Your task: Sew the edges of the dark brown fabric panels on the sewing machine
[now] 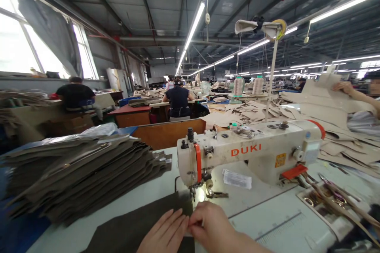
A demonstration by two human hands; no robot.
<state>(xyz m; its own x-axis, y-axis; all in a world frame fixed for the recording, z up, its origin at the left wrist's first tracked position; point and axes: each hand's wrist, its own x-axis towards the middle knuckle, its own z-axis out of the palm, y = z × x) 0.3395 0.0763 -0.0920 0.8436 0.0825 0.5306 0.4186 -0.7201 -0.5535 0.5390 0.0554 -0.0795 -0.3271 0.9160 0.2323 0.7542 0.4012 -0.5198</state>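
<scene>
A dark olive-brown fabric piece (127, 225) lies on the sewing table, its far end beside the needle area of the sewing machine (219, 146). My left hand (166, 231) rests flat on this fabric, fingers stretched out together. Right beside its fingertips, my right hand (212, 225) is closed in a pinch at the fabric's right edge. A small pale bit shows just under the pinching fingers, too little to name. The presser foot (193, 193) stands just beyond both hands, lit by a small lamp.
A tall stack of dark fabric pieces (89, 174) lies on the left. A clear plastic packet (236, 179) is on the machine bed. At right, a tray (319, 215) holds scissors and metal rings. Beige pieces (350, 146) lie behind; a co-worker's hand (344, 87) holds one.
</scene>
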